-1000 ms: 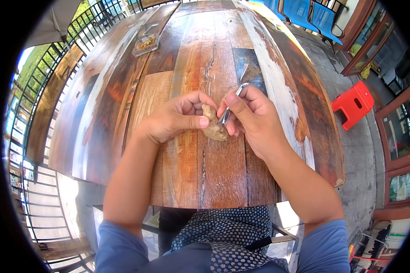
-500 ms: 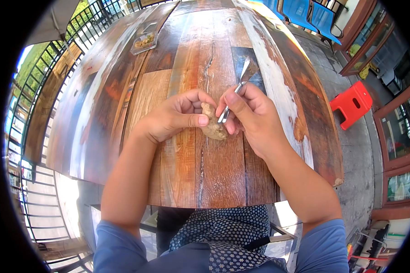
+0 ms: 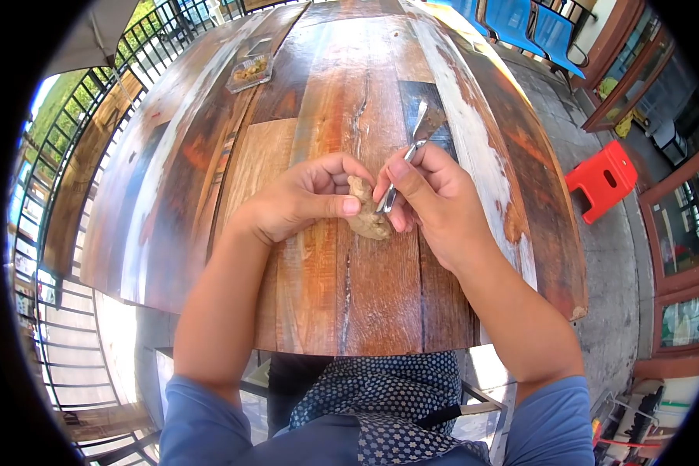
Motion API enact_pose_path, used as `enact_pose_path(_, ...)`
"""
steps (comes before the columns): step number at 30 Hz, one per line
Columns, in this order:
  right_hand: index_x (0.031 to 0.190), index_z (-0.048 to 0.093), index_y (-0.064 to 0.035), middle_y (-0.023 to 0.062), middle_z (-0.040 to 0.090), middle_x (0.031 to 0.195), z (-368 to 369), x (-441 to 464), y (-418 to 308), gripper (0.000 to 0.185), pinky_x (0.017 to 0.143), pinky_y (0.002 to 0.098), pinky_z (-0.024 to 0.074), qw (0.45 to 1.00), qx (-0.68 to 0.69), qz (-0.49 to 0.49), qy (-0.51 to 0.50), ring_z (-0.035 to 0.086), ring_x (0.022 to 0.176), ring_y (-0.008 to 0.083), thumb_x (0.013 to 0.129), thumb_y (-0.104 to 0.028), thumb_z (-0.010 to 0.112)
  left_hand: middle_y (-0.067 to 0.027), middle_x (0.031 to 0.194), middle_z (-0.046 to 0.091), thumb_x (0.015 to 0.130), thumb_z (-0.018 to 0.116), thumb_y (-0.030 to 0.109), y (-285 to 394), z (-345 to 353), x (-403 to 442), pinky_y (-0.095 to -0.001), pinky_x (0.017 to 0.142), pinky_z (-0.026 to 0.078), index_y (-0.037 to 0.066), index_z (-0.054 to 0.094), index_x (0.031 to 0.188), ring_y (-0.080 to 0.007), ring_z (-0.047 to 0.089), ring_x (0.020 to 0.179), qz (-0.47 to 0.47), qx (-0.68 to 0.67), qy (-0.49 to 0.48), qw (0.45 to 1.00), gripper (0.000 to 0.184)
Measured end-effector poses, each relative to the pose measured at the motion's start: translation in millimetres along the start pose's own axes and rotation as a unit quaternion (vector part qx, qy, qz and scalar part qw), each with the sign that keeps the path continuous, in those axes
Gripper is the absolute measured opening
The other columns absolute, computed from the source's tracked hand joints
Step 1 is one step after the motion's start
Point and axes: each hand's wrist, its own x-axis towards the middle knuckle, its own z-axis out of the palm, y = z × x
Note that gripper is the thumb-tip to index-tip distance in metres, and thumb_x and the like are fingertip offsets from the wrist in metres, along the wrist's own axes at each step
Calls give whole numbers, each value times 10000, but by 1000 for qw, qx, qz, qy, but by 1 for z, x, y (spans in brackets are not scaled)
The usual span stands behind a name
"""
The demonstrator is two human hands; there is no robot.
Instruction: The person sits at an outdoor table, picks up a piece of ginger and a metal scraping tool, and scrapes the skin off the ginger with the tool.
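Note:
A knobby, light-brown ginger root (image 3: 370,225) is held upright above the table, between my two hands. My left hand (image 3: 314,194) pinches its upper left side with thumb and fingers. In my right hand (image 3: 431,186) is a slim, shiny metal tool (image 3: 422,133), gripped between thumb and fingers. The tool slants, its broad flared end pointing up and away from me. Its narrow lower tip is at the right side of the ginger; whether it cuts into the skin cannot be made out.
Both hands are over a large wood-plank table (image 3: 303,311). A small clear plastic box (image 3: 250,73) with yellowish-brown pieces inside stands at the far left. Beyond the right edge are a red stool (image 3: 603,180) and blue chairs (image 3: 512,25). A black railing (image 3: 64,140) runs along the left.
The metal tool has tilted slightly, and its lower tip sits a little lower along the ginger. My left hand keeps its hold. The whole view has shifted very slightly.

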Motion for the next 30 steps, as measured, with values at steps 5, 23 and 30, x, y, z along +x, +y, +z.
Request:
enact_pose_path(5,975,564,-46,59,646,821,3,0,0,226,502,190,405,1000,15,-11,19,530,551,74,983,-270,594,-59,1084,653,870,713,110,1,1,0,-296,924,483,41,572,1149,-150,614,1024,-12,-6,3,1000,320)
enact_pose_path(23,985,580,-25,42,641,813,7,-3,-2,221,510,198,417,999,-5,-38,-5,535,564,63,972,-242,615,-61,1064,656,870,716,113,1,0,0,-303,911,491,36,577,1142,-156,623,1002,-8,-6,2,1000,315)
enact_pose_path(30,1007,565,-61,63,660,840,3,-2,-3,196,498,196,405,999,-22,-33,21,535,555,74,980,-252,599,-58,1058,659,861,724,115,0,1,0,-301,905,495,35,578,1145,-155,627,991,-10,-2,13,1000,329)
